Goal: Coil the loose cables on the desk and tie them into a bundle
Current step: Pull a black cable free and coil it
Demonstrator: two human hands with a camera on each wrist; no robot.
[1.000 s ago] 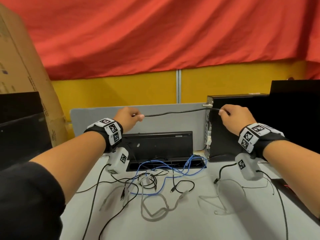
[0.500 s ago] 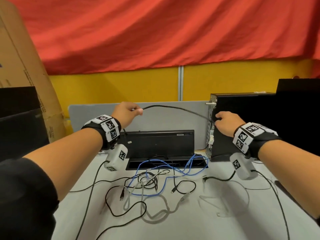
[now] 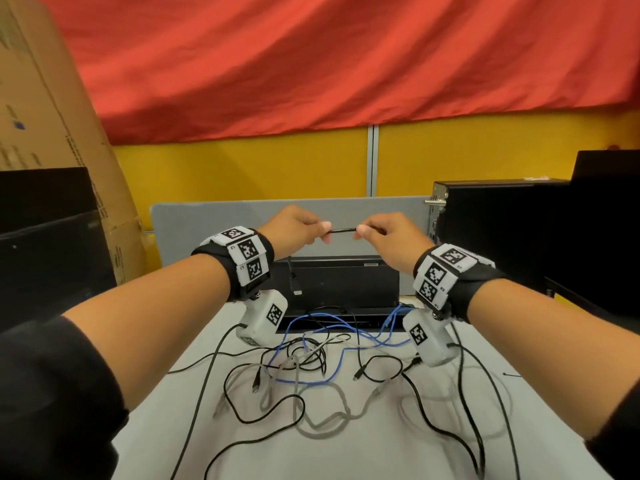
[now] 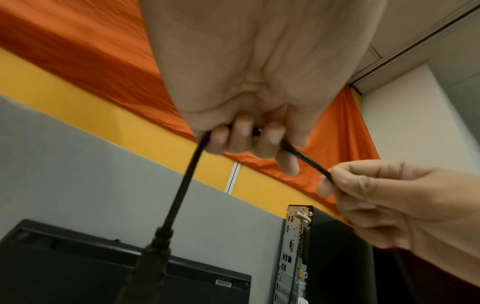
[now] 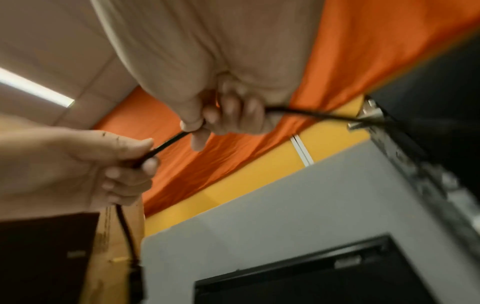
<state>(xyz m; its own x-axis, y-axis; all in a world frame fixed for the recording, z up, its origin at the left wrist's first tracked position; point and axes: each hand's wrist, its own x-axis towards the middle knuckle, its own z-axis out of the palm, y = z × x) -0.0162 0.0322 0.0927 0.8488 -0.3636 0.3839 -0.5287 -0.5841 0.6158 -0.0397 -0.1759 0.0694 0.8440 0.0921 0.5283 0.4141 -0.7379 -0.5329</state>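
Both hands are raised above the desk with a short stretch of a black cable (image 3: 343, 230) taut between them. My left hand (image 3: 299, 230) grips it with curled fingers, and the cable's plug end (image 3: 295, 284) hangs below that hand. My right hand (image 3: 382, 235) pinches the cable a few centimetres to the right. In the left wrist view the cable (image 4: 182, 185) drops from the left fingers (image 4: 244, 139) to a thick plug (image 4: 153, 257). The right wrist view has the cable (image 5: 311, 114) trailing off to the right. A loose tangle of blue (image 3: 341, 362), grey (image 3: 332, 422) and black cables lies on the desk below.
A black keyboard (image 3: 343, 282) leans on the grey partition (image 3: 225, 216) at the back. A black computer tower (image 3: 491, 237) stands at the right, a dark monitor (image 3: 45, 244) and a cardboard box (image 3: 52, 133) at the left. The white desk (image 3: 381, 455) reaches toward me.
My right hand has moved left from the computer tower toward my left hand, sliding along the black cable. The span between the hands is now short, and both hands sit lower.
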